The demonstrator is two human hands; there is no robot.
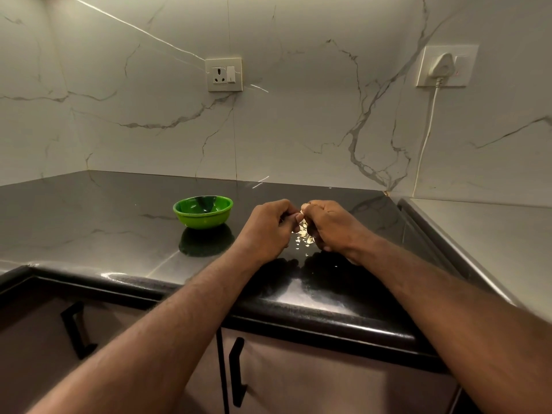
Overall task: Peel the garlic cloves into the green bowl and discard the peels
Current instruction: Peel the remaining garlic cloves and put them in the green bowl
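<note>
Pale garlic clove (303,208) pinched between left hand (270,225), right hand (331,222); flaky peels (304,238) beneath.

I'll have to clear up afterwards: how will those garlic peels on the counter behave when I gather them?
The peels look thin, small and flaky, so they are probably very light and apt to scatter. The counter looks glossy, so sweeping them likely works better than pinching.
</note>
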